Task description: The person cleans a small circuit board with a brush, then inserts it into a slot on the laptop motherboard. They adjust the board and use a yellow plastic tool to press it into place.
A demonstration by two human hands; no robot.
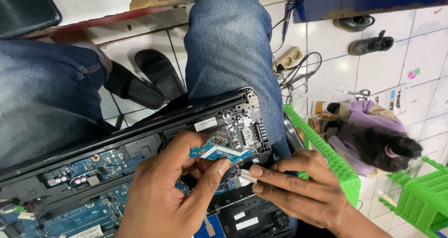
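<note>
An opened black laptop (140, 126) rests on my jeans-clad lap, its blue circuit boards exposed. My left hand (163, 196) pinches a small blue daughter board (219, 152) between thumb and fingers near the laptop's right corner. My right hand (298, 186) lies beside it, its fingertips holding a small white connector (248, 176) with thin red and black wires at the board's lower edge.
A green plastic stool (333, 163) stands right beside my knee, another green stool (417, 198) further right. Another person with dark hair and purple clothes (373, 135) sits on the white tiled floor. Black sandals (144, 79), a power strip with cables (289, 60) and shoes (368, 44) lie around.
</note>
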